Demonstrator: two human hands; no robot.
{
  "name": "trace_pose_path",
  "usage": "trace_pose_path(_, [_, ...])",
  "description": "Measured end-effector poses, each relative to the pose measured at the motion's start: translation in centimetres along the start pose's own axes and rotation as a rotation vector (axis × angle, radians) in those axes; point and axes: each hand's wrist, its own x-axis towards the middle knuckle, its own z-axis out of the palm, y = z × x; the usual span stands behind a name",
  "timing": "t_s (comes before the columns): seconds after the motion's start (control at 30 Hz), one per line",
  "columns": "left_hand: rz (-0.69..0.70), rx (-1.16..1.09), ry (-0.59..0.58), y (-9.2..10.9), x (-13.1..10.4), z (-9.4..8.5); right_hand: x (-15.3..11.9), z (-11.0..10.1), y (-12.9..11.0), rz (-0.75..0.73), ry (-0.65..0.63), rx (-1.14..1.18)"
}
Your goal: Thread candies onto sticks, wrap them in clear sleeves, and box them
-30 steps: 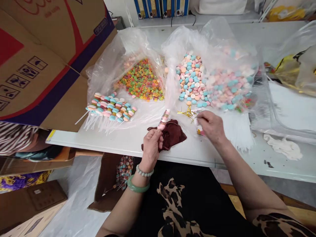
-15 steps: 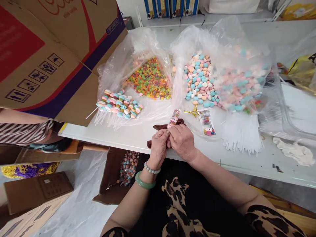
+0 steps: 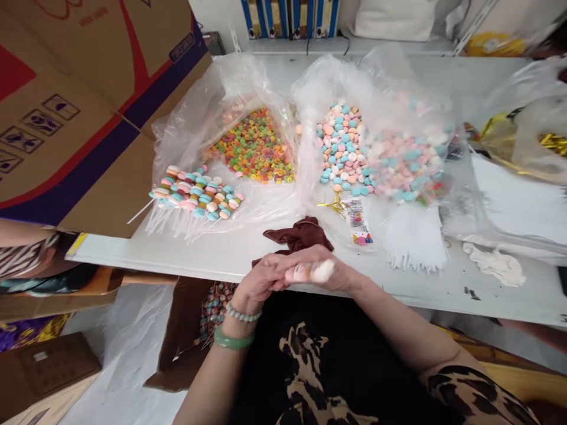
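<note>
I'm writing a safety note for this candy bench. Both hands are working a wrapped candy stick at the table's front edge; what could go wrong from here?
The candy stick is held by the left hand and right hand past the table edge; if the grip slips, it probably drops to the floor. The finished skewers lie close to the left edge and might get swept off. The open bag of pastel candies could spill if snagged.
</note>
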Motion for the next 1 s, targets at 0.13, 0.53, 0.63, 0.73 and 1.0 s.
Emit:
trace_pose_path(0.13, [-0.147,0.232,-0.253,2.3,-1.0,-2.0,-1.0,2.0,0.4,-0.423,0.136,-0.694])
trace_pose_path(0.53, [0.483,1.531,0.63,6.5,-3.4,3.6,3.5,0.8,-3.7,-0.285,0.213,-0.916])
trace_pose_path(0.63, [0.769,1.195,0.978,4.2,-2.1,4.5,5.4,1.2,-3.2,-0.162,0.348,-0.489])
trace_pose_path(0.73, [0.779,0.611,0.833,3.1,-0.9,3.3,5.4,1.8,-2.1,-0.187,0.329,-0.262])
trace_pose_path(1.0, [-0.12,0.168,-0.187,1.0,-2.7,-1.6,2.2,-0.4,0.9,-0.299,0.289,-0.572])
